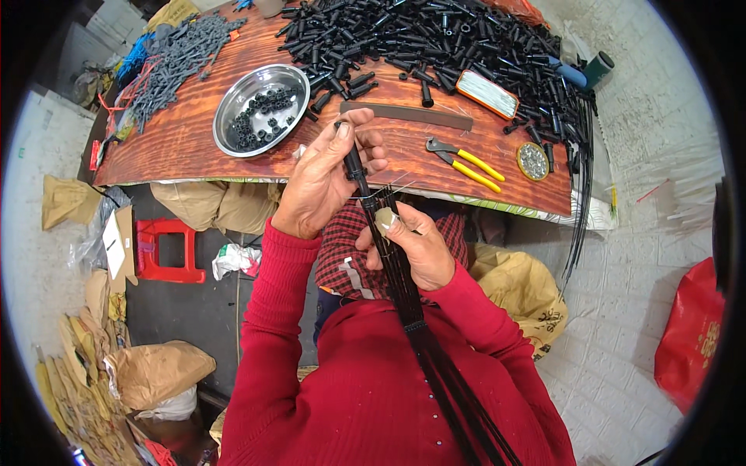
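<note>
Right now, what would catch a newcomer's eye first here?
The two hands at centre: the left hand pinches a short black tube onto a bundle of long black rods gripped by the right hand. Behind them, a heap of black tubes covers the wooden table, beside a steel bowl.

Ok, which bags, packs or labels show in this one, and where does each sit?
Red bag: floor at far right, bulging, yellow print.
Yellow sack: under the table's right end, crumpled, dark print.
Brown paper bags: floor at lower left, crumpled.
Flat pack: on the table by the black parts, rectangular, white with orange rim.
</note>
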A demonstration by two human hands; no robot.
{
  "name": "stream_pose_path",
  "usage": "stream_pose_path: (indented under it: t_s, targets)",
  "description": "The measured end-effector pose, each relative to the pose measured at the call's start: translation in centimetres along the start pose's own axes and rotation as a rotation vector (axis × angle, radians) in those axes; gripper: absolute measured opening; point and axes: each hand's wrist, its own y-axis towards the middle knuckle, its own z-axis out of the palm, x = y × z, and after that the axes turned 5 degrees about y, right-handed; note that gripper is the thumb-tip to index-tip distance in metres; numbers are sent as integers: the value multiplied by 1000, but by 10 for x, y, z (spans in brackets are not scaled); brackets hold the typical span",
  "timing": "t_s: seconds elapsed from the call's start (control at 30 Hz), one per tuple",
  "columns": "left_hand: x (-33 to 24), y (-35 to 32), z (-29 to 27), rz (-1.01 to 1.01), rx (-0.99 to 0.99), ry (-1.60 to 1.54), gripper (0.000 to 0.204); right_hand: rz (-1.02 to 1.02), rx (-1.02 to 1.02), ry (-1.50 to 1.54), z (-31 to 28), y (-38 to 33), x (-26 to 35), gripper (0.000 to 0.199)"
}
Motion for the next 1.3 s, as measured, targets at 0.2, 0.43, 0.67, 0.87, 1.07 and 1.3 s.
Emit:
stream_pose_path:
  t_s: [0.2, 0.43, 0.67, 0.87, 1.07, 1.3]
  targets:
    - [-2, -5, 4, 18, 29, 53, 47, -1, 11, -3, 0, 0, -1, 27]
    - [-1, -13, -9, 27, 5, 199, 51, 5, 16, -11, 3, -1, -1, 26]
    - [2, -17, -15, 62, -103, 179, 47, 13, 22, -19, 5, 1, -2, 28]
    - [2, -21, -14, 69, -102, 198, 44, 19, 16, -23, 6, 0, -1, 29]
    - [3, -24, -13, 64, -114, 263, 46, 15, 4, -6, 4, 1, -2, 27]
    - [2, -27, -9, 89, -90, 337, 45, 15, 5, 5, 5, -1, -1, 26]
